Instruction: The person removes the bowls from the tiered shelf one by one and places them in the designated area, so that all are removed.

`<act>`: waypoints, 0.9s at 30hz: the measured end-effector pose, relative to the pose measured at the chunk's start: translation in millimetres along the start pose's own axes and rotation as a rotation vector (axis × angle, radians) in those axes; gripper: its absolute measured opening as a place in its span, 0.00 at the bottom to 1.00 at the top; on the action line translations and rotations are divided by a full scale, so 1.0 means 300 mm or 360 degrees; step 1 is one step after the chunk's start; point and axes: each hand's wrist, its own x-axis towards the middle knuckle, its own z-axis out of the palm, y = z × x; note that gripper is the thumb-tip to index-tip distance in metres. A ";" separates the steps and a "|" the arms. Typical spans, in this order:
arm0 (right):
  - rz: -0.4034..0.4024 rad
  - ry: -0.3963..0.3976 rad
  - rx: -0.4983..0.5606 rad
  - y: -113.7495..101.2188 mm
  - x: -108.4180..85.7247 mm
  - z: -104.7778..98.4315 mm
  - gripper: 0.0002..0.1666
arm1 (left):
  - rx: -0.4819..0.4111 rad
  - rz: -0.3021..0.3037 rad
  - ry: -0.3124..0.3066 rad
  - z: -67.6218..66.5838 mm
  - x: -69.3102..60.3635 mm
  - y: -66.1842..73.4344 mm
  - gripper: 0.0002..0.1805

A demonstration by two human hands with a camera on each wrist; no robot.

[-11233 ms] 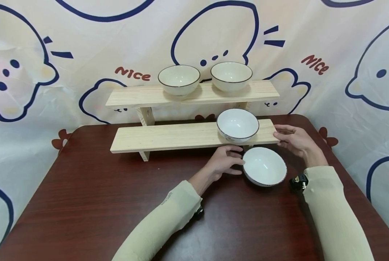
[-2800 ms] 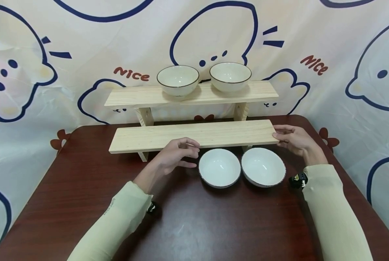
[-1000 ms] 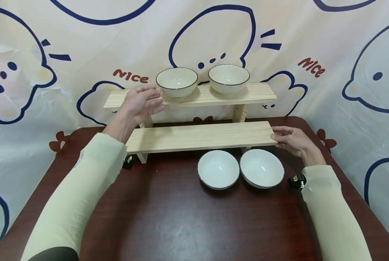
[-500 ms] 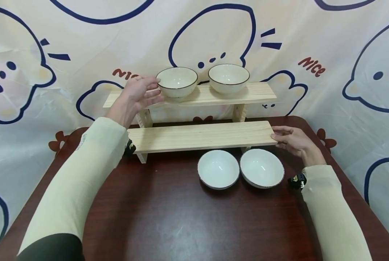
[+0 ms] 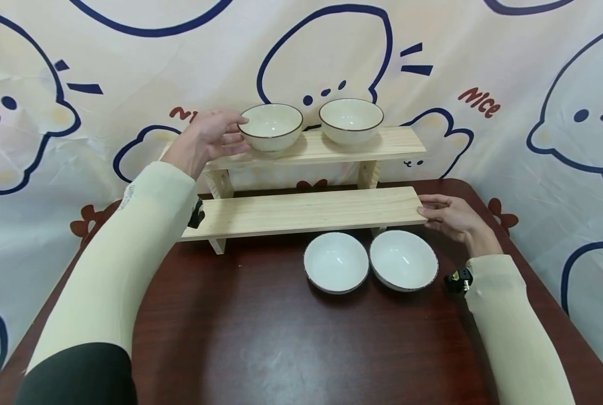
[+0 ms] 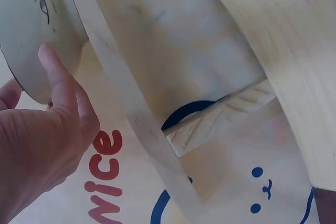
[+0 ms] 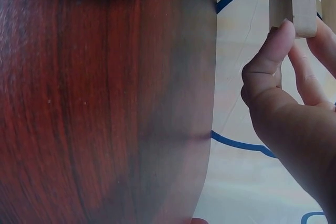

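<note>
On the upper shelf (image 5: pixel 400 143), directly right of the left hand (image 5: pixel 210 138), the left bowl (image 5: pixel 275 130) is pinched at its rim by this nearer grip, while the right end of the lower shelf (image 5: pixel 311 211) is held by the right hand (image 5: pixel 457 220).

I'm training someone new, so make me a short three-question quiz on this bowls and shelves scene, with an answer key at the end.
1. Multiple choice: What are the fingers of the left hand holding?
A) the upper-right bowl
B) the upper-left bowl
C) the front-right bowl

2. True or false: The right hand is holding a bowl.

3. Count: How many white bowls stand on the table?

Key:
1. B, pinched at its left side.
2. False; it grips the right end of the lower shelf.
3. Two, side by side.
</note>
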 end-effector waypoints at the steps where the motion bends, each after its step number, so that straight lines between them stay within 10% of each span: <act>1: -0.0001 0.0002 -0.0004 -0.001 0.001 0.001 0.22 | 0.0011 -0.0005 -0.0005 -0.001 0.002 0.004 0.21; 27: 0.0018 0.0034 -0.0045 0.000 -0.001 0.005 0.32 | 0.0055 0.0019 0.0055 0.010 0.031 0.021 0.30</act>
